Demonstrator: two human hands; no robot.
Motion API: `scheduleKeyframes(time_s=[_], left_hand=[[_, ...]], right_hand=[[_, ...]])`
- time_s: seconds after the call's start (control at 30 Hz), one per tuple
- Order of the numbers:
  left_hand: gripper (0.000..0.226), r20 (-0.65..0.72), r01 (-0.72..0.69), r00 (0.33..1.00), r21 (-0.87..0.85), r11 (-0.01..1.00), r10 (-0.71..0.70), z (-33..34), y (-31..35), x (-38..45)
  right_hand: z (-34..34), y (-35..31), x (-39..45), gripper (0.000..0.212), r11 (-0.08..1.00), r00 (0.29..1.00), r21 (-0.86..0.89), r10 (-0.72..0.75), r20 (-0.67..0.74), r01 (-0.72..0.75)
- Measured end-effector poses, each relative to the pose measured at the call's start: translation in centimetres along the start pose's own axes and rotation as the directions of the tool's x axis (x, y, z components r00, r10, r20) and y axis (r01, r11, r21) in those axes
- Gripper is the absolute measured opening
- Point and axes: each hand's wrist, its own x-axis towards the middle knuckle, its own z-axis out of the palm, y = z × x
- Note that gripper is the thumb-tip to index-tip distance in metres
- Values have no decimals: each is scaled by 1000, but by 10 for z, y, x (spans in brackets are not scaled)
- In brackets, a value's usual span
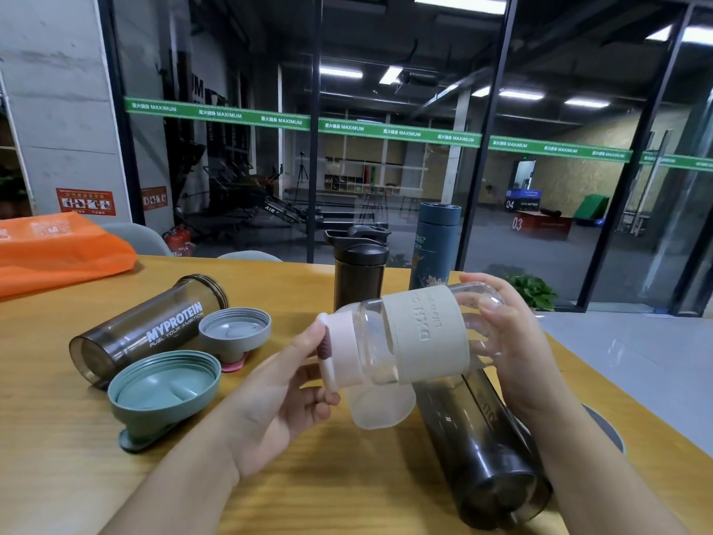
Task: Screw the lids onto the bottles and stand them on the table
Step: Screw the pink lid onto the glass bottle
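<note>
- Toward the table's (46,438) left edge, the MYPROTEIN bottle (148,328) lies uncapped beside two loose lids (164,391).
- Mid-table, the left hand (285,395) pinches the pink lid (339,349) on the clear bottle (416,334), held sideways in the air.
- The right hand (509,341) grips its base.
- At the far edge, two capped bottles (360,268) stand done; a dark bottle (490,449) lies near the right edge.

bare wooden desk (50,438) lies open at near left; two upturned lids (162,388), a lying smoky shaker bottle (146,326) and two standing bottles (360,272) crowd the middle.
</note>
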Motion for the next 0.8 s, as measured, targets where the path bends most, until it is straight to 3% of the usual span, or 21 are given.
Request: scheduleKeyframes(time_s=[0.07,0.17,0.33,0.67,0.8], left_hand=[[28,40,-33,999,17,999,32,-3,-1,2],[73,84,-77,994,50,996,72,-8,-2,4],[90,121,-163,979,-9,987,163,-8,0,3],[61,49,-349,930,-195,916,365,-11,2,6],[87,-12,-362,930,-210,908,368,-10,5,6]], right_hand=[[0,0,1,56,1000,1000,11,3,-8,-3],[-1,0,2,52,1000,1000,26,13,-25,-12],[-2,0,1,58,1000,1000,26,17,-22,-17],[-1,-1,0,47,999,999,35,21,-24,-20],[0,-3,-1,58,999,1000,37,11,-28,-10]])
